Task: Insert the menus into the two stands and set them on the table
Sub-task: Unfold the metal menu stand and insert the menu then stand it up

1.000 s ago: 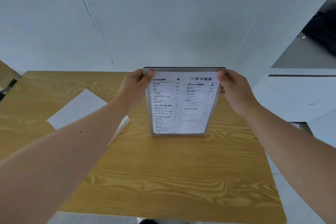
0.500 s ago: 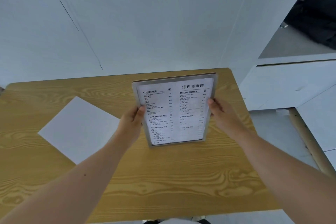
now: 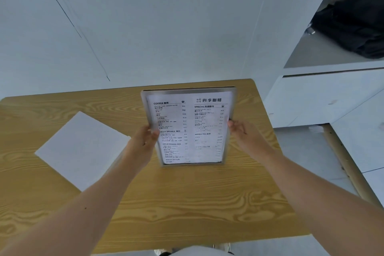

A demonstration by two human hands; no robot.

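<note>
A clear menu stand with a printed menu inside it stands upright near the middle of the wooden table, its lower edge at or just above the tabletop. My left hand grips the stand's left edge with the thumb on the front. My right hand holds the right edge at mid height. A blank white sheet lies flat on the table to the left, partly behind my left forearm. I see no second stand.
A white wall runs right behind the table's far edge. White panels and a cardboard strip lie on the floor to the right. A dark bag sits at the upper right.
Both hands slid from the stand's top corners down to mid height on its sides. The stand came down and toward me, and the view tilted to show more of the table.
</note>
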